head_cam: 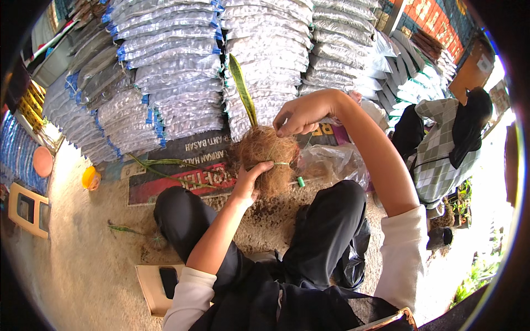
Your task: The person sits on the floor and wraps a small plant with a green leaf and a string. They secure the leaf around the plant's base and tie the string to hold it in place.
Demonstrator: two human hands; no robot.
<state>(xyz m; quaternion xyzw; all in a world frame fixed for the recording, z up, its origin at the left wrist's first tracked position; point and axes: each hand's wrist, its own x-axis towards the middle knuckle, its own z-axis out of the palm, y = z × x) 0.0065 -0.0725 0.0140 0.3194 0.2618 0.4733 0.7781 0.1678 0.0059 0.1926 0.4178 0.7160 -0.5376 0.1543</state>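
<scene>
My left hand grips a ball of brown coconut fibre from its lower left, thumb pressed on its front. A thin pale green string crosses the ball beside the thumb. From the top of the ball rises a single long snake plant leaf, green with yellowish edges. My right hand is bent over the ball's upper right, fingers curled and thumb near the fingertips; whether a thread lies between them is too fine to tell. A small green spool rests below and to the right of the ball.
Stacked filled plastic bags rise ahead. Loose snake plant leaves lie on a printed banner. A clear plastic bag lies at right. Beige stool stands at lower left. Another person sits at right near potted plants.
</scene>
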